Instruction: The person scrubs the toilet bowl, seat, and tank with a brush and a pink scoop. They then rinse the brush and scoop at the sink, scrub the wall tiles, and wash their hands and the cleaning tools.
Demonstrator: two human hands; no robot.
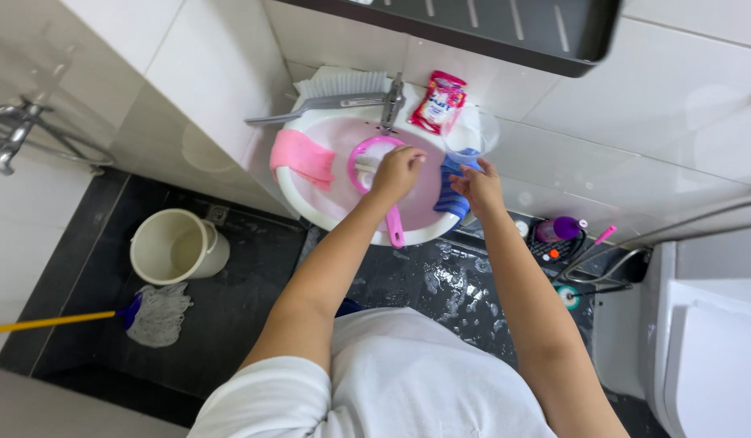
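Observation:
My left hand [397, 172] hovers over the white basin [310, 212], fingers closed around a small white object that pokes out to the left. Beneath it a pink dipper [365, 152] lies in the bowl, its handle pointing toward me. My right hand [478, 188] is at the basin's right rim and grips a blue striped cloth [448, 195]. Just behind that hand stands a clear plastic cup [473, 134]. A pink cloth [302, 158] hangs over the left rim. The metal faucet [391, 101] rises at the back.
A red packet [438, 101] and a white-bristled brush [343, 83] lie behind the faucet. On the wet dark floor are a cream bucket [176, 246] and a mop [154, 315] at left, a purple bottle [558, 229] at right. A toilet [708, 349] stands far right, a dark shelf [489, 28] overhead.

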